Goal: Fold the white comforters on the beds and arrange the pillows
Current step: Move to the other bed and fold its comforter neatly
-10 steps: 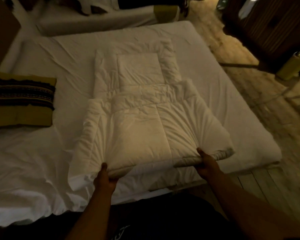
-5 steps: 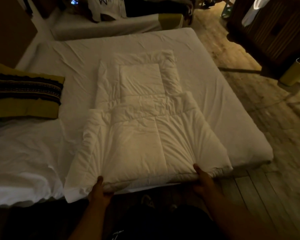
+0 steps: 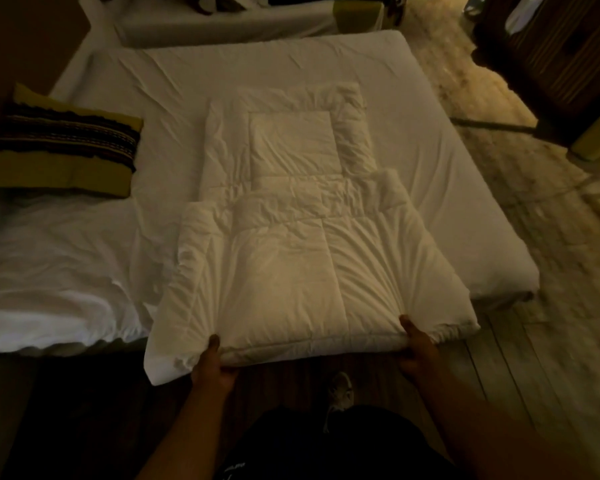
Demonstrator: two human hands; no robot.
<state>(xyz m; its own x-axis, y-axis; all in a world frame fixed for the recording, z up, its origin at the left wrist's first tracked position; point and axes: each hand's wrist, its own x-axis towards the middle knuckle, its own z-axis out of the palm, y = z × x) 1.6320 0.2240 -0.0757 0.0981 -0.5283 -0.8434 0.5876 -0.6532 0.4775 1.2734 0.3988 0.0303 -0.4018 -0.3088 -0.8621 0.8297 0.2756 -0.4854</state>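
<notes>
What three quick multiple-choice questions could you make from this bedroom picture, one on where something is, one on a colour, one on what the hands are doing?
1. Where does the striped pillow lie?
A. On the floor
B. At the left side of the bed
C. On top of the comforter

2. What colour is the comforter?
A. White
B. Blue
C. Red

3. What are the two hands doing?
A. Hanging idle
B. Holding the pillow
C. Gripping the comforter's near edge

Answers: 1 B, it rests on the sheet at the left. 2 A, the fabric is plainly white. 3 C, the left hand and right hand each clasp that edge, thumbs on top.
</notes>
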